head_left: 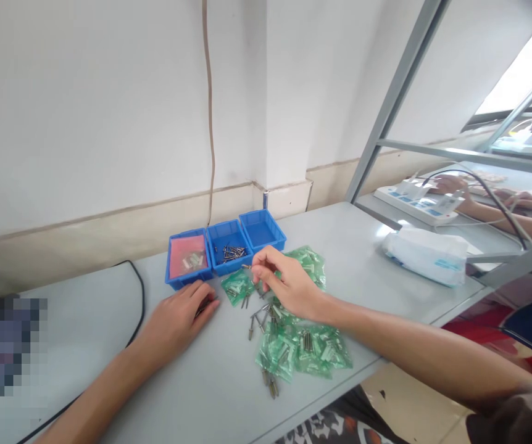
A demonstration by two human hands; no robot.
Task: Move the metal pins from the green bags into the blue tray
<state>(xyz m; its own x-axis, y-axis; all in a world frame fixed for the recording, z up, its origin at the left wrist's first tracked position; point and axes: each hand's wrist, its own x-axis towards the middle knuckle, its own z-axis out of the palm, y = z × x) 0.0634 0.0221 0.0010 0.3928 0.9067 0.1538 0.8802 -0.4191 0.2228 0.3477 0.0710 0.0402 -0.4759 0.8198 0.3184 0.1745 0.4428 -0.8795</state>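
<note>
My right hand (284,280) is closed in a pinch above the green bags. A small metal pin (246,266) with a brassy end pokes out from its fingertips. My left hand (180,316) rests on the table, fingers curled, just in front of the left blue bin (173,285); whatever it holds is hidden. Loose metal pins (251,327) with thicker ends lie between the hands, and more (271,385) lie nearer the front edge. Green plastic bags (278,354) of metal pieces spread under and around my right hand. A smaller green bag (237,288) lies between both hands.
The middle blue bin (231,268) has metal pins inside; the right blue bin (266,227) stands beside it. A pink sheet (187,250) and a clear bag are in the left bin. Rightward are a white packet (426,253), a power strip (414,203), a metal frame and another person's hands.
</note>
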